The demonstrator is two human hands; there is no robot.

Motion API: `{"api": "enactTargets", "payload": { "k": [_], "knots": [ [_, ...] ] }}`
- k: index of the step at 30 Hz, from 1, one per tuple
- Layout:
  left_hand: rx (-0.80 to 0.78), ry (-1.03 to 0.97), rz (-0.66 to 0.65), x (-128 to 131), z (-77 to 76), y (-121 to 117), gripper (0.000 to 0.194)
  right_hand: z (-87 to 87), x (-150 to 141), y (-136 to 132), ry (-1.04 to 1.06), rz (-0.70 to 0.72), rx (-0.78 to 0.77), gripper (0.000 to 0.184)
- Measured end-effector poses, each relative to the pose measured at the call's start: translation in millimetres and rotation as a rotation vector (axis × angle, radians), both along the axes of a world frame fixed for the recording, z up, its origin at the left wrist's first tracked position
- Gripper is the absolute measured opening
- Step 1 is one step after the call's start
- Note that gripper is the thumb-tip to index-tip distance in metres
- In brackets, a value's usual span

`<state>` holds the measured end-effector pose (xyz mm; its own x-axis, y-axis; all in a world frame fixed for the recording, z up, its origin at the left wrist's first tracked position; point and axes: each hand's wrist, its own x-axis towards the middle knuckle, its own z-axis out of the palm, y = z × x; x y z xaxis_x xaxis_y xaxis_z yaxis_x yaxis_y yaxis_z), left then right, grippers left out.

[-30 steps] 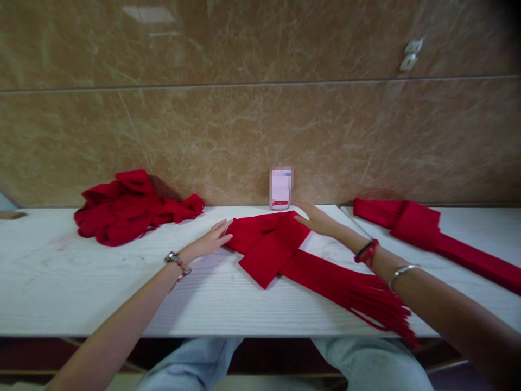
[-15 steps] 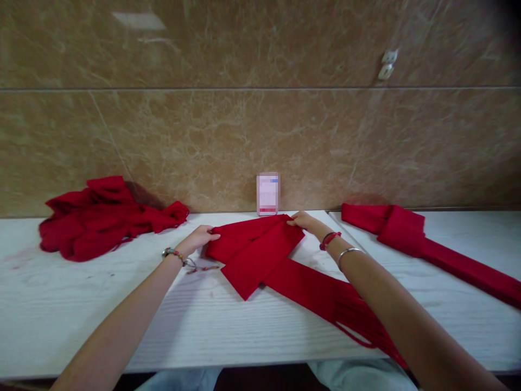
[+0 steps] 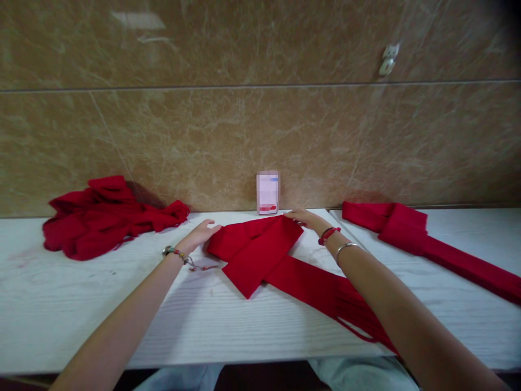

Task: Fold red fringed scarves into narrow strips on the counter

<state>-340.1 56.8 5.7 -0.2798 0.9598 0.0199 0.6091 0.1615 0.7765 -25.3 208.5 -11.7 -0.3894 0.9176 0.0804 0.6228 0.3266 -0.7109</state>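
Observation:
A red fringed scarf (image 3: 260, 250) lies folded on the white table in front of me, one flap crossing diagonally over the rest. Its fringed tail runs toward the front right and passes partly behind my right forearm. My left hand (image 3: 202, 233) is at the scarf's left end, thumb lifted and fingers apart, some fingertips hidden beside the cloth. At the upper right corner, my right hand (image 3: 304, 218) has its fingers stretched out, touching or just over the fabric edge.
A crumpled heap of red cloth (image 3: 93, 220) lies on the left of the table (image 3: 195, 326). On the right rests another folded red scarf (image 3: 402, 225). A phone with a blurred screen (image 3: 267, 193) leans on the brown marbled wall (image 3: 203, 141), which carries a small white fixture (image 3: 388, 58).
Both hands have loosened their pinch on the scarf. My left thumb has lifted off the cloth and my right fingers have straightened. The scarf keeps nearly the same shape and place.

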Motion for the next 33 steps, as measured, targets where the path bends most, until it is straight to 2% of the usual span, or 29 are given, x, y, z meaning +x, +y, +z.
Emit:
{"api": "enactTargets", "payload": {
  "k": [3, 6, 8, 11, 17, 19, 21, 26, 33],
  "knots": [
    [0.111, 0.178, 0.021, 18.1, 2.5, 2.5, 0.055, 2.6, -9.5, 9.6, -0.044, 0.000, 0.029, 0.022],
    [0.264, 0.450, -0.175, 51.4, 4.0, 4.4, 0.041, 5.6, -17.9, 17.7, -0.092, 0.042, 0.031, 0.023],
    [0.282, 0.511, -0.312, 75.2, 5.0, 7.3, 0.037, 8.7, -18.6, 20.2, -0.109, 0.114, 0.022, 0.025],
    [0.223, 0.481, -0.423, 102.4, 6.5, 19.5, 0.035, 15.4, -10.9, 22.3, -0.120, 0.261, 0.002, 0.025],
    [0.184, 0.355, -0.491, 131.0, 4.5, 65.1, 0.032, 19.6, 16.3, 34.8, -0.068, 0.521, -0.140, 0.032],
    [0.184, 0.284, -0.524, 140.2, 1.8, 80.3, 0.031, 15.8, 21.4, 38.2, -0.007, 0.511, -0.160, 0.033],
    [0.189, 0.235, -0.536, 148.9, -1.2, 94.4, 0.028, 11.5, 23.0, 39.3, 0.023, 0.454, -0.109, 0.028],
    [0.153, 0.198, -0.496, 159.5, -8.8, 123.7, 0.022, 5.8, 16.5, 39.5, 0.060, 0.435, -0.037, 0.014],
    [0.127, 0.101, -0.381, 159.6, -20.3, 139.3, 0.016, 2.0, 9.6, 40.9, 0.173, 0.436, -0.002, 0.009]
  ]
}}
